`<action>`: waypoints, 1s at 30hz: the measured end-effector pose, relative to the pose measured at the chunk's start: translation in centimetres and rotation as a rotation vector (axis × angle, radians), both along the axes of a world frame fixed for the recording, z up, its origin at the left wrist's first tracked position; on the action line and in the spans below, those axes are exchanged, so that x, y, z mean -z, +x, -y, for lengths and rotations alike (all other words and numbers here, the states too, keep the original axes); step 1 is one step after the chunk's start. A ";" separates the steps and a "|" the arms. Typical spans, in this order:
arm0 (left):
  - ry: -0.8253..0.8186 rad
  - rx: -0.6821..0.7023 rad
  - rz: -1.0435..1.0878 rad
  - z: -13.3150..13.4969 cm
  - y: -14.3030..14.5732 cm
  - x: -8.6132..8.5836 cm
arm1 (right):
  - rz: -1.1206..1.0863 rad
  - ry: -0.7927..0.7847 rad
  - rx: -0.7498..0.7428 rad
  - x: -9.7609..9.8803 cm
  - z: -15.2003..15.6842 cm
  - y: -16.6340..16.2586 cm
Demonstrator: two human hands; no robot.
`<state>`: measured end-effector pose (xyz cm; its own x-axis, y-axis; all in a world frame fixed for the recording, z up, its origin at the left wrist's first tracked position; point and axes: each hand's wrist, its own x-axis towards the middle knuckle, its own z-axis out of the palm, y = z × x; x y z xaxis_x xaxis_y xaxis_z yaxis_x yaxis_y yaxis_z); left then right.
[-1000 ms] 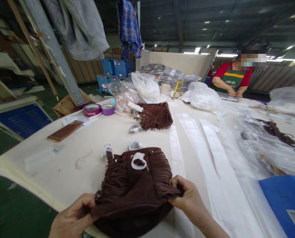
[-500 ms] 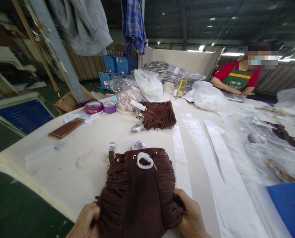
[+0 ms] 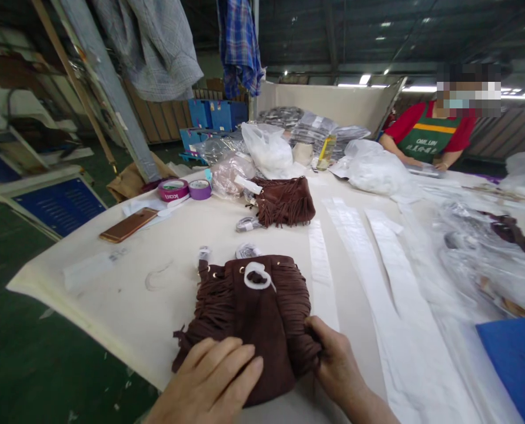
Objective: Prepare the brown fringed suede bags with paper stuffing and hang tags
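A dark brown fringed bag lies on the white-covered table in front of me, its top edge with metal eyelets pointing away. White padding rings the knot near its top. My left hand rests across the bag's lower left, palm down with fingers stretched out. At the lower right edge, my right hand pinches the fringe of the bag between thumb and fingers. Beyond it lies a smaller brown fringed bag with a white tag. Wrapped bundles touch the top edge of the nearer bag.
A phone and two tape rolls lie at the left. White strips run along the right, beside plastic bags and a blue sheet. Across the table a person in a green apron handles a flat item.
My left hand has left the bag's left edge and now lies flat on its front. The right hand keeps its grip. The bag lies a little farther from me.
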<state>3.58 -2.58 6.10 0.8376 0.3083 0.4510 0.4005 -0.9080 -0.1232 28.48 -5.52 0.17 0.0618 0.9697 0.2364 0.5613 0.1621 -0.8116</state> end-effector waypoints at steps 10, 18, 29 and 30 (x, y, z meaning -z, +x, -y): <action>-0.258 0.010 0.226 -2.3 2.6 1.3 | -0.184 -0.024 0.205 0.6 0.0 -0.7; 0.256 -0.030 0.078 -3.0 2.8 3.0 | -0.524 -0.230 0.105 0.1 -1.4 -0.3; 0.185 -0.031 -0.021 -2.1 2.5 5.6 | -0.341 -0.280 0.245 0.0 -0.2 -0.6; 0.177 -0.037 -0.025 -1.9 2.4 5.8 | -0.318 -0.300 0.261 -0.3 -0.1 -0.8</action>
<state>6.01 -0.64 0.33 0.8390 0.2566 0.4799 0.4276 -0.8562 -0.2898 27.66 -5.37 0.43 0.3350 0.9346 -0.1197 0.2700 -0.2169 -0.9381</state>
